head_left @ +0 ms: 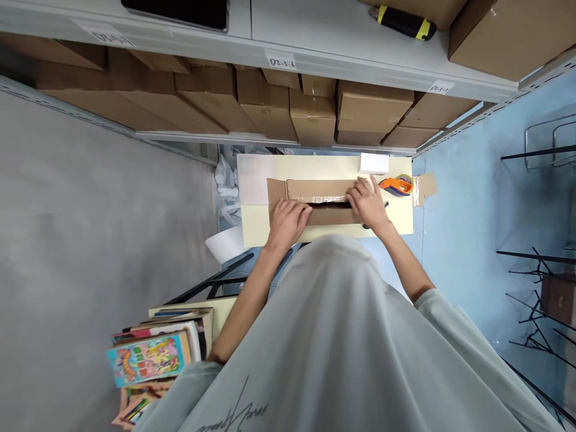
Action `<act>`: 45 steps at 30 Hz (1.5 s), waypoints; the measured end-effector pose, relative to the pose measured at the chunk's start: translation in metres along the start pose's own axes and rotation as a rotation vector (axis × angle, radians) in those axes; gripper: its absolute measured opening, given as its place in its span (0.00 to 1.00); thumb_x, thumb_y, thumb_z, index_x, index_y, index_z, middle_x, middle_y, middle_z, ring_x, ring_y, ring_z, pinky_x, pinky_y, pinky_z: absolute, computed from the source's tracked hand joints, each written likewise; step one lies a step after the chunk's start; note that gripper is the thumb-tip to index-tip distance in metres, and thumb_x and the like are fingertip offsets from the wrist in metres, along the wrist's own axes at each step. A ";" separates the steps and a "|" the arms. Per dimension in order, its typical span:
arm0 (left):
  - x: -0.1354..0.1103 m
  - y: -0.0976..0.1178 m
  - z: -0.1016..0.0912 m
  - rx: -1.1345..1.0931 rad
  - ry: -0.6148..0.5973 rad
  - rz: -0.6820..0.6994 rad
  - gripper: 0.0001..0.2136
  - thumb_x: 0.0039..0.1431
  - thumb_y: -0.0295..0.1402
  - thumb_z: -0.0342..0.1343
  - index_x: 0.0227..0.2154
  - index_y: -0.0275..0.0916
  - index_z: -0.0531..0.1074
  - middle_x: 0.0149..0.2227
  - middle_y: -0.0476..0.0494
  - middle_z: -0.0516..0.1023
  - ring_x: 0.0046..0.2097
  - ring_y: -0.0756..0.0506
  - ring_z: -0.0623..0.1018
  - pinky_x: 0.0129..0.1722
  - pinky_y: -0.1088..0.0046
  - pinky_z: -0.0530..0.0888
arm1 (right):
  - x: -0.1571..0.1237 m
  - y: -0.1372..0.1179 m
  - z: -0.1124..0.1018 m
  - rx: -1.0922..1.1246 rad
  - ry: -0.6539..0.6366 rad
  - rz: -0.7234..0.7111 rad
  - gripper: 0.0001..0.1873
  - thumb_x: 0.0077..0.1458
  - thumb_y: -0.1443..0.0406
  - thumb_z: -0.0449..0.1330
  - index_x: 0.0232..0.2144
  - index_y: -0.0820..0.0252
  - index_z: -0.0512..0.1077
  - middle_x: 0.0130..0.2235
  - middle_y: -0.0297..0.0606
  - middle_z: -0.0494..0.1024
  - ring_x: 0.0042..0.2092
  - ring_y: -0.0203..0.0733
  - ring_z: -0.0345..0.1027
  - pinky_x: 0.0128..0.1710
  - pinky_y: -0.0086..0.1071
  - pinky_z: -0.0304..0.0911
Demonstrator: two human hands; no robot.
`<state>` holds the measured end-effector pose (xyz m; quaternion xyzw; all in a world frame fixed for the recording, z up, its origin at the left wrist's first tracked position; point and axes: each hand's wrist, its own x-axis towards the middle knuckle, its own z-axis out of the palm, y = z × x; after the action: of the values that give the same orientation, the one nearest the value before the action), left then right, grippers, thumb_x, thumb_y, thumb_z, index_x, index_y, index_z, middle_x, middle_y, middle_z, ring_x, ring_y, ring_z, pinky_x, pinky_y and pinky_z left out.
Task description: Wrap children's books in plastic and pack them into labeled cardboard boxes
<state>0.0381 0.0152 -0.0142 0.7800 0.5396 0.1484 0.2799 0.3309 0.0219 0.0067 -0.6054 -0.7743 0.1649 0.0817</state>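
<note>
**Pale table (254, 225) below a stocked shelf (315, 33), both hands on a box (333, 217)**

Cartons (312, 117) line the shelf's lower level in front of you, and a black-and-yellow cutter (400, 21) lies on top. The box lies lengthwise in the middle of the table, a dark gap running between its long flaps, with a shiny strip (317, 199) along the gap's far edge. Your left hand (288, 222) rests on its left part, fingers curled; your right hand (366, 201) is on the right end. I cannot tell whether either one pinches the cardboard or only presses it. Just beyond your right hand sits a white box (374, 163), with an orange tape dispenser (396, 185) to its right. Books (150, 357) are stacked by your left arm.
</note>
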 end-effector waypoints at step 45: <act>-0.019 -0.047 0.084 -0.102 -0.050 -0.156 0.42 0.75 0.40 0.61 0.83 0.33 0.49 0.80 0.20 0.64 0.78 0.29 0.70 0.75 0.47 0.71 | -0.004 0.082 0.008 0.029 0.002 0.238 0.38 0.73 0.40 0.60 0.68 0.62 0.75 0.73 0.63 0.69 0.68 0.70 0.72 0.63 0.59 0.76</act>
<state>0.0401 -0.0135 -0.1087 0.7238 0.5832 0.1340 0.3435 0.4044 0.0343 -0.0298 -0.6922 -0.6943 0.1839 0.0711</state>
